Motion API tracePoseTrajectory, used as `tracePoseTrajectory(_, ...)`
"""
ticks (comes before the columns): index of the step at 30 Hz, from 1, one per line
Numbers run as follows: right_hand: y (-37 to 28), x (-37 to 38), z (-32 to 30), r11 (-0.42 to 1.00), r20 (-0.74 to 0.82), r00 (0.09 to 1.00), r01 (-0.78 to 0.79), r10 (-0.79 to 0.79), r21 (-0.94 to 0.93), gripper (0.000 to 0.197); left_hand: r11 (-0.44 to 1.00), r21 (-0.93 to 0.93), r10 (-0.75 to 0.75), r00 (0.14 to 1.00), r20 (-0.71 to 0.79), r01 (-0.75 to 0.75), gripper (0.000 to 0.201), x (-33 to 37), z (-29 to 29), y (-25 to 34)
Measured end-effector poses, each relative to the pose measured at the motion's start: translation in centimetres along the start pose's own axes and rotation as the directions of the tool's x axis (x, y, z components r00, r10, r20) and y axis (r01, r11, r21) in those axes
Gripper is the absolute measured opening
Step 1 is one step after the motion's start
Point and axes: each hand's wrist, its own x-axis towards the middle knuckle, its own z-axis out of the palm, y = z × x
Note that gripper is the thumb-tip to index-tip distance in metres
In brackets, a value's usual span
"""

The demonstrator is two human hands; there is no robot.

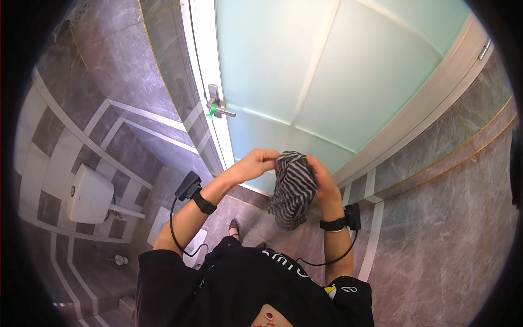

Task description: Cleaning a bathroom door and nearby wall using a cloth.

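Observation:
A bunched cloth with black-and-grey zebra stripes (294, 191) hangs in front of me, between my two hands. My left hand (257, 164) pinches its upper left edge between thumb and fingers. On the other side my right hand (322, 177) grips the upper right edge, some of its fingers hidden behind the fabric. The lower part of the cloth droops loosely in folds. I cannot tell what kind of item the cloth is.
Ahead stands a shut door with frosted glass panes (261, 65) and a metal lever handle (220, 109) with something green tied on it. A white cistern (91, 194) is mounted low on the left wall. Marble-patterned tiled walls (447, 218) rise on both sides.

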Motion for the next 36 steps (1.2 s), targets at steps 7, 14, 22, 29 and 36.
tracePoseTrajectory(7,-2.7,-1.4,-2.5,0.998,-0.121,0.990,0.068,-0.068,-0.003,0.037,0.990,-0.032,-0.139,0.959,-0.247,0.135,0.020,0.0,-1.4,3.3)
tracePoseTrajectory(14,-3.2,-1.3,-1.4,0.987,-0.181,0.982,0.022,-0.051,-0.159,0.037,0.997,-0.072,-0.039,0.968,-0.248,0.022,0.031,-0.3,-1.3,4.9)
tracePoseTrajectory(22,-4.7,-1.0,0.1,0.936,0.079,0.995,0.078,-0.054,-0.343,0.035,0.799,0.600,0.197,0.961,-0.192,-0.043,0.041,-1.8,-0.9,6.5)
tracePoseTrajectory(29,-6.5,-0.5,0.9,0.924,0.057,0.988,0.155,-0.144,-0.350,0.032,0.996,0.088,0.029,0.994,-0.105,-0.020,0.024,-2.3,-1.3,4.6)
tracePoseTrajectory(36,-7.2,-1.6,2.3,0.885,-0.035,0.977,0.174,-0.209,-0.431,0.030,0.932,0.362,0.133,0.931,-0.340,-0.001,0.017,-1.2,-1.0,4.3)
